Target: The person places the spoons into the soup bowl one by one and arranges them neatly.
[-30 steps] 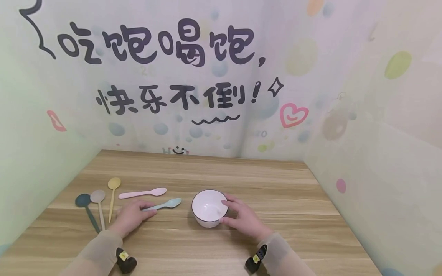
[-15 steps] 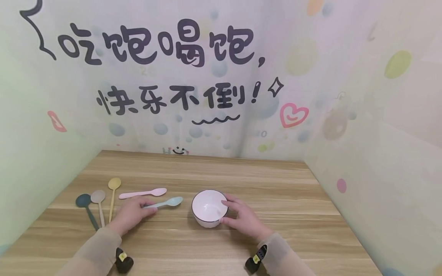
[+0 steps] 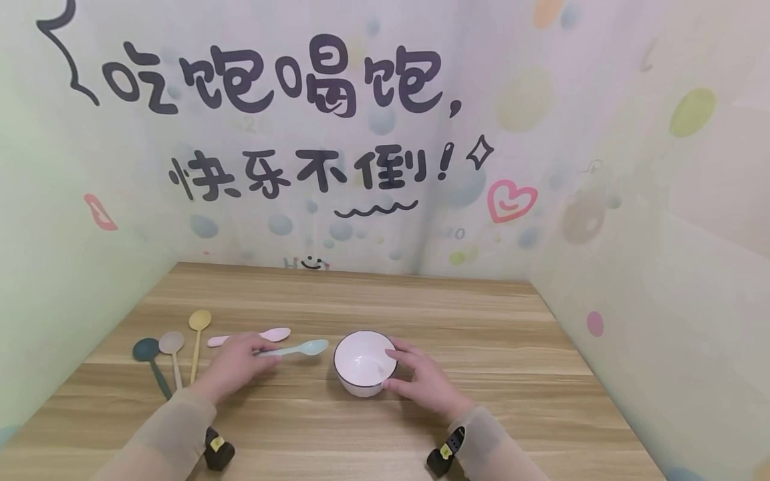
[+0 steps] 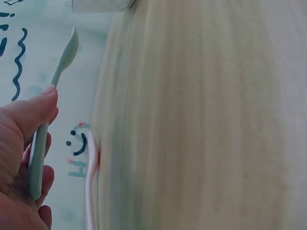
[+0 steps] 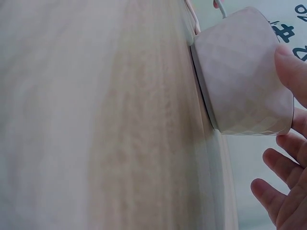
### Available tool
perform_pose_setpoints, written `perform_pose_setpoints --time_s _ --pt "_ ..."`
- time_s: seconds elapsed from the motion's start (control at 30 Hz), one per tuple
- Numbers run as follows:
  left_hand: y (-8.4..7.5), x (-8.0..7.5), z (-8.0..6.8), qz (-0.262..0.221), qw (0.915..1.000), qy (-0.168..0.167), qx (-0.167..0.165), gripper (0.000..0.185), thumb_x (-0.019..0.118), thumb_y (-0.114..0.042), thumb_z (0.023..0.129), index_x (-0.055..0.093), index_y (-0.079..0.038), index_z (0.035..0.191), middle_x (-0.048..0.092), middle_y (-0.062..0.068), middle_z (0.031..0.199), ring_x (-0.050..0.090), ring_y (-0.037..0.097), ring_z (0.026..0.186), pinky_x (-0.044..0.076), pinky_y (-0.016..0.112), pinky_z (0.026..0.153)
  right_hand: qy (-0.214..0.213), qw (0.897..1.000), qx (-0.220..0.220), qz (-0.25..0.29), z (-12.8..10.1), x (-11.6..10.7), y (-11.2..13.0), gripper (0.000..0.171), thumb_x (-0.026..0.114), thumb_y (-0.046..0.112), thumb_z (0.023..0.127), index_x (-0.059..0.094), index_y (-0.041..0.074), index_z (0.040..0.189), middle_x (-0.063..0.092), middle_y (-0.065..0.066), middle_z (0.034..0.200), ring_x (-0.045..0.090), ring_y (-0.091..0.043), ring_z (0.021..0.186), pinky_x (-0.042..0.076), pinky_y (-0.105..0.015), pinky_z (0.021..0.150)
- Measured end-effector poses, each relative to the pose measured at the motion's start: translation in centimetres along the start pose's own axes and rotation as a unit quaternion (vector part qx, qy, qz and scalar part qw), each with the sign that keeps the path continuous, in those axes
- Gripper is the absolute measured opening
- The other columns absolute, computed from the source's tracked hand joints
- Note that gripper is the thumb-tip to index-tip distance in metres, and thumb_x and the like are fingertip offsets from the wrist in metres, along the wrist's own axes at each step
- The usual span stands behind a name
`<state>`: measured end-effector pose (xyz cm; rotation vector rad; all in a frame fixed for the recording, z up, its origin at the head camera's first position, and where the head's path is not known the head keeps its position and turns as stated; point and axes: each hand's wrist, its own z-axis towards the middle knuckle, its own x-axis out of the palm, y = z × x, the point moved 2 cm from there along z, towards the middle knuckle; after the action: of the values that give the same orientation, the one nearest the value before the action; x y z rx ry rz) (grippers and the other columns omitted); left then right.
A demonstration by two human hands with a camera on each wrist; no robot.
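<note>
My left hand (image 3: 236, 366) pinches the handle of a pale blue-green spoon (image 3: 313, 347), whose bowl end points right toward a white bowl. In the left wrist view the thumb presses the spoon (image 4: 68, 53) near its neck, and the fingers curl behind the handle, over the table. The white bowl (image 3: 361, 357) has a dark rim and stands upright on the table. My right hand (image 3: 428, 383) holds its right side, thumb toward the near side and a fingertip over the rim. The right wrist view shows the faceted outside of the bowl (image 5: 242, 79), with other fingers spread off it.
Just behind the left hand lies a pink spoon (image 3: 275, 334), partly covered by it. Left of that are a yellow spoon (image 3: 200, 321), a beige spoon (image 3: 171, 343) and a dark teal spoon (image 3: 146, 349). Printed walls enclose the wooden table (image 3: 481, 314) behind and at both sides.
The left hand has lifted the pale blue-green spoon and shifted it right, toward the bowl, and slightly back. The right hand and the bowl have stayed in place.
</note>
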<state>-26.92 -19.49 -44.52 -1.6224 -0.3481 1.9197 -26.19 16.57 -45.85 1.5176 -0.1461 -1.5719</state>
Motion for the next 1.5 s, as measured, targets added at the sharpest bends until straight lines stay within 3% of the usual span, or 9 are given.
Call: perform_pose_setpoints --time_s 0.13,0.37,0.47,0.83,1.17,1.5 --pt "-0.8 -0.3 0.3 0.017 0.9998 0.007 -0.002 0.018 0.075 -0.031 0.082 0.074 -0.018 0.095 0.063 -0.004 0.091 0.056 0.019 0.085 0.042 0.042 0.073 -0.001 1.0 -0.001 -0.002 0.0 0.0 0.0 0.066 0.074 0.045 0.082 0.057 0.005 0.133 0.041 -0.004 0.149 0.037 -0.028 0.136 0.031 -0.05 0.107" --pt "-1.9 -0.7 0.9 0.015 0.9994 0.03 -0.01 0.021 0.073 -0.033 0.084 0.074 -0.019 0.099 0.064 0.009 0.114 0.053 0.036 0.111 0.035 0.059 0.091 -0.002 1.0 -0.002 -0.005 0.0 0.0 -0.1 0.066 0.073 0.046 0.082 0.057 0.006 0.133 0.041 -0.004 0.149 0.037 -0.029 0.136 0.031 -0.05 0.107" --pt "-2.4 -0.8 1.2 0.01 0.9992 0.038 -0.009 0.021 0.073 -0.033 0.084 0.074 -0.019 0.1 0.064 0.01 0.117 0.05 0.037 0.114 0.03 0.061 0.093 -0.001 1.0 -0.001 -0.002 0.0 0.0 0.0 0.066 0.073 0.045 0.082 0.057 0.005 0.133 0.041 -0.004 0.149 0.037 -0.029 0.136 0.031 -0.051 0.107" --pt "-4.1 -1.4 2.6 0.051 0.998 0.035 0.017 0.015 0.075 -0.034 0.081 0.075 -0.025 0.093 0.064 -0.004 0.094 0.053 0.029 0.1 0.031 0.054 0.082 0.001 1.0 -0.001 -0.007 0.1 -0.1 0.0 0.066 0.073 0.045 0.083 0.057 0.005 0.133 0.041 -0.004 0.149 0.037 -0.03 0.136 0.031 -0.051 0.107" --pt "-5.6 -1.5 3.7 0.068 0.9953 0.05 0.047 0.02 0.076 -0.035 0.08 0.075 -0.022 0.096 0.065 -0.004 0.099 0.051 0.028 0.1 0.031 0.051 0.083 0.001 1.0 -0.002 -0.007 0.0 -0.1 0.1 0.066 0.073 0.045 0.083 0.057 0.005 0.133 0.04 -0.006 0.149 0.037 -0.03 0.136 0.031 -0.051 0.107" --pt "-6.7 -1.4 4.8 0.064 0.9926 0.065 0.08 0.016 0.076 -0.034 0.081 0.075 -0.023 0.092 0.061 -0.009 0.09 0.051 0.023 0.095 0.029 0.05 0.086 0.005 1.0 -0.002 -0.015 0.0 -0.1 0.1 0.067 0.072 0.046 0.083 0.056 0.005 0.133 0.039 -0.007 0.15 0.036 -0.029 0.136 0.031 -0.05 0.107"
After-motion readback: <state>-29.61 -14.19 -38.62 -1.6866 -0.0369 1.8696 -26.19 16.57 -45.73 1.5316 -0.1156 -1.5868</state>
